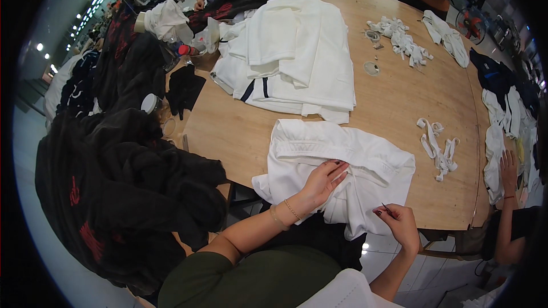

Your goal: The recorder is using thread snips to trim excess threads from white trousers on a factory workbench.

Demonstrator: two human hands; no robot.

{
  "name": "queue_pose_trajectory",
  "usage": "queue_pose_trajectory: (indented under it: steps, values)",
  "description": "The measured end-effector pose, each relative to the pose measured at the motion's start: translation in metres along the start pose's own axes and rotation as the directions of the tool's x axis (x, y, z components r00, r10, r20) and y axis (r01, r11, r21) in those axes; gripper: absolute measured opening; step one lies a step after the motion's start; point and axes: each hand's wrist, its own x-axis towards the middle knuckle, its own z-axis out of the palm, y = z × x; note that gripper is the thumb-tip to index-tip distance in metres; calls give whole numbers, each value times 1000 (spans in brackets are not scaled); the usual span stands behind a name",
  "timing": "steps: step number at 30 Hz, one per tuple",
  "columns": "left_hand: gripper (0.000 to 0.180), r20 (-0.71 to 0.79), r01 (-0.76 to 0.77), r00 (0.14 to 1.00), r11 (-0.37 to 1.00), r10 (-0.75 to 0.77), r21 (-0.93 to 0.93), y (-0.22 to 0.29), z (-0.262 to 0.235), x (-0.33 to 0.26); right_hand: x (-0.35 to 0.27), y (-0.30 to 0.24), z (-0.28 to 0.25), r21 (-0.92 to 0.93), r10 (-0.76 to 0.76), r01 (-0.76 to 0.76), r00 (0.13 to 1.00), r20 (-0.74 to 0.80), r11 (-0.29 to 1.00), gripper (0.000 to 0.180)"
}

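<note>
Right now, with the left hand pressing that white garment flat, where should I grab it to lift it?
Probably the folded collar edge of the white garment, from the far side: it is thick and clear, while the left hand and right hand occupy the near hem.

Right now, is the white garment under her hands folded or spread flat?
Folded: the white garment lies doubled in layers, bunched under the left hand.

Matt white woven cloth of a folded shirt lies on a smooth, pale wooden table with a faint sheen; soft black fabric garments heap beside it, near white cloth strips, limp and dull
</note>
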Motion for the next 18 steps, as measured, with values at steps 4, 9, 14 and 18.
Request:
queue_pose_trajectory:
  steps: [4, 9, 14, 18]
  values:
    - [15, 19, 37, 999, 996, -39, 75, 2, -6, 17, 9, 5, 2, -35, -44, 43, 998, -39, 998, 16]
    - [12, -10, -72, 997, 995, 73, 72, 22, 11, 15, 27, -22, 14, 131, -168, 215, 939, -301, 968, 11]
    - [9, 63, -101, 993, 994, 98, 46, 21, 20, 5, 40, -26, 30, 143, -142, 199, 932, -334, 970, 10]
    - [9, 88, -78, 993, 997, 76, 19, 23, 25, -2, 53, -38, 48, 156, -234, 301, 908, -347, 941, 11]
